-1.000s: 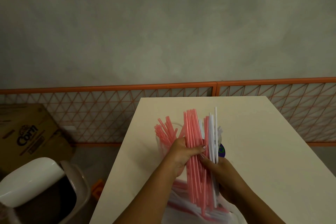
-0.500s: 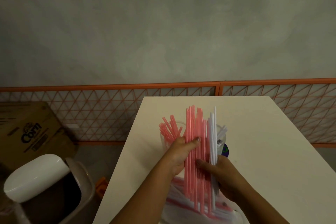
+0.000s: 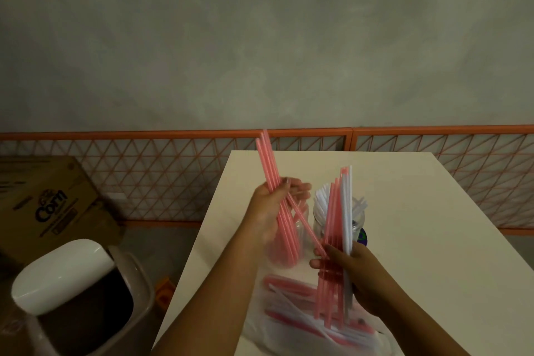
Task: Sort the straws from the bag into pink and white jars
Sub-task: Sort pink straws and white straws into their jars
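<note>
Two jars (image 3: 338, 220), left hand (image 3: 271, 208) gripping pink straws (image 3: 274, 182) (count blurred), right hand (image 3: 355, 272) gripping mixed bunch (image 3: 338, 225)

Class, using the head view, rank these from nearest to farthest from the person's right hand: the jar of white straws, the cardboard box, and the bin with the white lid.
Measured from the right hand:
1. Jar of white straws, on the table just beyond the hand.
2. Bin with the white lid, on the floor, left of the table.
3. Cardboard box, on the floor, far left, behind the bin.
</note>
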`<state>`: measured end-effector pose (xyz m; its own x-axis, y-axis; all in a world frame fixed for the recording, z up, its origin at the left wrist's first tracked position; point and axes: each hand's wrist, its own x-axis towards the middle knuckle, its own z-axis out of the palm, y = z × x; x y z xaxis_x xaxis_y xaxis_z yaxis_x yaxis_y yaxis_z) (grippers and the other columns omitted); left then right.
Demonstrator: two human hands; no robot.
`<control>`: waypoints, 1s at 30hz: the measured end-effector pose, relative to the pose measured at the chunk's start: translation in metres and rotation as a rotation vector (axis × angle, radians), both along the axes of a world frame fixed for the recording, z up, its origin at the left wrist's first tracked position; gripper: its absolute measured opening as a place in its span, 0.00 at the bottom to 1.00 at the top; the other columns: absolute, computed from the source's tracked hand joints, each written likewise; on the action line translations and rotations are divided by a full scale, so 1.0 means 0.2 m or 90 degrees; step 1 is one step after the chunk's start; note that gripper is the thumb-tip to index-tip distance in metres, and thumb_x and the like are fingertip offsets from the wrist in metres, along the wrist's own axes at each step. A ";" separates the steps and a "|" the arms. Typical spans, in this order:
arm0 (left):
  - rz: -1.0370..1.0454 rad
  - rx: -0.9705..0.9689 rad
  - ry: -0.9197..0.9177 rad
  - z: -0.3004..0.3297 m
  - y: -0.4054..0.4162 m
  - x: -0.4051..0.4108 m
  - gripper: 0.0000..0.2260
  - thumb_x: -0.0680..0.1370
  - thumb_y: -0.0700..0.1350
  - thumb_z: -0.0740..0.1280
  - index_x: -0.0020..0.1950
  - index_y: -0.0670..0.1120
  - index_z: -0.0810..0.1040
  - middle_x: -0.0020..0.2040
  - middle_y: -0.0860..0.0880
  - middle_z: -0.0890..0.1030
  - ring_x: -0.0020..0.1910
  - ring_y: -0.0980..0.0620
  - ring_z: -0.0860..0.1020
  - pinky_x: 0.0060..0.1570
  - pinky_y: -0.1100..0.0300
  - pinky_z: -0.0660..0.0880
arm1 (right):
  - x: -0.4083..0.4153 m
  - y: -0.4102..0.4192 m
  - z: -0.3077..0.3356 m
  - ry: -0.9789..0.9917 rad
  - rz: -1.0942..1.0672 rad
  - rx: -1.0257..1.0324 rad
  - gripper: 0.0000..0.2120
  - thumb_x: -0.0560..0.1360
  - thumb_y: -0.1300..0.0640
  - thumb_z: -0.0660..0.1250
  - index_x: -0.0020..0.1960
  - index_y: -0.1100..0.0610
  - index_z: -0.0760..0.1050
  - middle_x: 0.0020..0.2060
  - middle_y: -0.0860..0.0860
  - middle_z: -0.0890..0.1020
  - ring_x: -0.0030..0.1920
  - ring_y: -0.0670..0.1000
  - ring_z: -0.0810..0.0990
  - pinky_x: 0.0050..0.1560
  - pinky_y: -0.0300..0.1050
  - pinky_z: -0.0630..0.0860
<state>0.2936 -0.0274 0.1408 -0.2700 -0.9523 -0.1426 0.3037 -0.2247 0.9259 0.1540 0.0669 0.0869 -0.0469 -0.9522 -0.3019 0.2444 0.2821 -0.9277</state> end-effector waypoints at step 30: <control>0.263 -0.381 -0.459 -0.12 -0.17 -0.04 0.13 0.79 0.41 0.62 0.63 0.48 0.74 0.51 0.51 0.81 0.49 0.54 0.79 0.55 0.67 0.73 | -0.04 -0.02 -0.07 -0.038 -0.026 -0.013 0.11 0.77 0.60 0.61 0.57 0.62 0.74 0.38 0.53 0.83 0.38 0.52 0.84 0.40 0.46 0.81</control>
<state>0.2853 -0.0617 0.1178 0.0573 -0.9198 0.3881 -0.4206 0.3303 0.8450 0.1459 0.0635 0.0730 -0.0683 -0.9560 -0.2853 0.3110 0.2513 -0.9166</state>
